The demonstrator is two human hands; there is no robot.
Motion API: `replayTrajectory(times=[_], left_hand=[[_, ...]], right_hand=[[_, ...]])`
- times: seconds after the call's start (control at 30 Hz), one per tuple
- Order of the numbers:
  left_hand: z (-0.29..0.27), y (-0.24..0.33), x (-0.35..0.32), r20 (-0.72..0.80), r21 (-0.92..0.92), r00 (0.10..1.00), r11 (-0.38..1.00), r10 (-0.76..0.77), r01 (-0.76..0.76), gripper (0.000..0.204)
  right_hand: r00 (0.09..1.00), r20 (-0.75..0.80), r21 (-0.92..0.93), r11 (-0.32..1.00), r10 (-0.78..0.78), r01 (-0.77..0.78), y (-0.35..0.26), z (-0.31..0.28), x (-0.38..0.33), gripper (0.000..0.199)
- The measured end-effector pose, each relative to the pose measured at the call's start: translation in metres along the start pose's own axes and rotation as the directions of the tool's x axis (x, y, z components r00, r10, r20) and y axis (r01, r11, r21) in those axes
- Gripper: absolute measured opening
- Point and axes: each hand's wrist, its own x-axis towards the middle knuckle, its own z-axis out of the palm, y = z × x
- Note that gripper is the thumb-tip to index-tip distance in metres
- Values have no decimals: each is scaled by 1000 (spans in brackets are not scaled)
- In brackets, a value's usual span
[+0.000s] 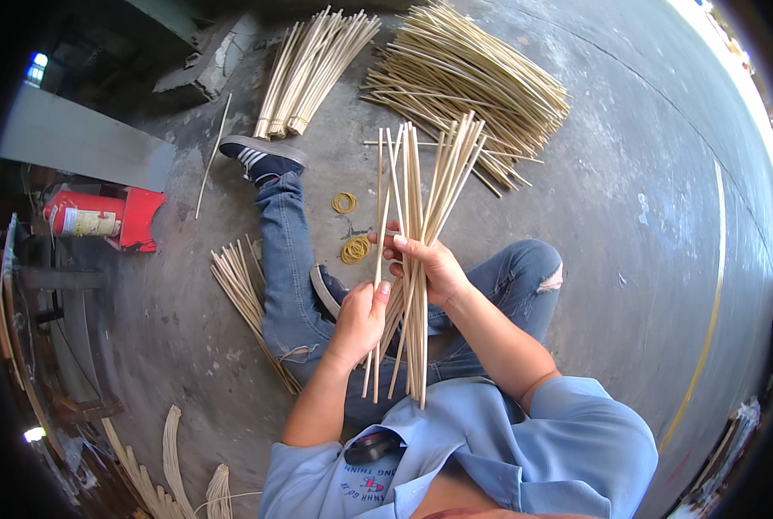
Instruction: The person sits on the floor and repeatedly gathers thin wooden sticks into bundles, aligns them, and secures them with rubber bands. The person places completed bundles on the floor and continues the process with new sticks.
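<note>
My right hand [429, 266] is closed round a bundle of thin pale wooden sticks [414, 190], whose far ends fan out over the floor. To its left, my left hand [362, 322] is closed on a few more sticks [380, 208] of the same kind, held upright beside the bundle. The lower ends of both groups hang over my lap. Two small heaps of yellow rubber bands, a far one [344, 203] and a nearer one [355, 250], lie on the floor between my legs. My fingers partly hide the gripped middle of the sticks.
A large loose pile of sticks [481, 78] lies ahead, beside several tied bundles [317, 73]. More sticks [246, 303] rest left of my outstretched leg [284, 225]. A red fire extinguisher [83, 214] stands at the left. Further bundles [172, 450] lie at the lower left.
</note>
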Motion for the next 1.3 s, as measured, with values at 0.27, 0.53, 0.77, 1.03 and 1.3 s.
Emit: replayTrajectory(times=[0.27, 0.53, 0.77, 1.03, 1.3], left_hand=[[-54, -11, -25, -56, -441, 996, 897, -74, 42, 82], [-126, -52, -32, -257, -456, 908, 870, -330, 187, 29], [-198, -170, -76, -697, -277, 544, 876, -467, 395, 21], [-133, -225, -56, -713, -41, 470, 700, -520, 712, 49], [-121, -204, -15, -616, 114, 511, 574, -600, 811, 81]], right_hand=[[997, -36, 56, 996, -71, 73, 55, 73, 50, 23], [915, 380, -290, 921, -139, 260, 98, 143, 103, 54], [933, 143, -849, -526, -330, -56, -61, 8, 186, 120], [894, -87, -433, -791, -440, -432, -172, -118, 180, 146], [718, 153, -558, -659, -678, -503, -179, -161, 176, 71]])
